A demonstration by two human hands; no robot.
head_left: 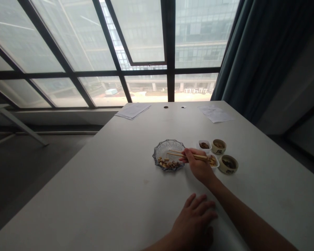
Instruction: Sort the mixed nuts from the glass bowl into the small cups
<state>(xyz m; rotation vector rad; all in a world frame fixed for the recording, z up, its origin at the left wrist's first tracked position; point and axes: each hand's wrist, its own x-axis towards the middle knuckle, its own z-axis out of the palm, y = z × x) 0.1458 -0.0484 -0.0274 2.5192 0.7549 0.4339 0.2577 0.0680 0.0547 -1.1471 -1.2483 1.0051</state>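
One scalloped clear-glass bowl (165,150), set on the white counter (115,181); reference point for the entries below. Contents: tan nut-like pieces (164,162) and thin brown slivers (172,165), gathered along its near side.

One pair of wood-coloured chopsticks (200,157), tips slightly apart above the interior of the glass bowl. Whether the tips pinch anything is too small to tell.

One right hand (199,169), closed round the chopsticks, at the right edge of the glass bowl; forearm slanting in from the near right.

One left hand (195,218), palm down, fingers loosely spread, on the near side of the glass bowl and somewhat to its right; contact with the counter cannot be told.

One small white dish (206,150) of dark brown pieces, to the right of the glass bowl and slightly beyond its middle.

One second white dish (218,162) of tan pieces, right of the glass bowl, partly hidden by the right hand.

Two beige cups, dark markings on the sides, farther right of the glass bowl: far cup (216,151), brownish contents; near cup (224,170), dark contents.

One paper stack (133,111), well beyond the glass bowl, leftward. Loose sheets (216,114), well beyond it, rightward.
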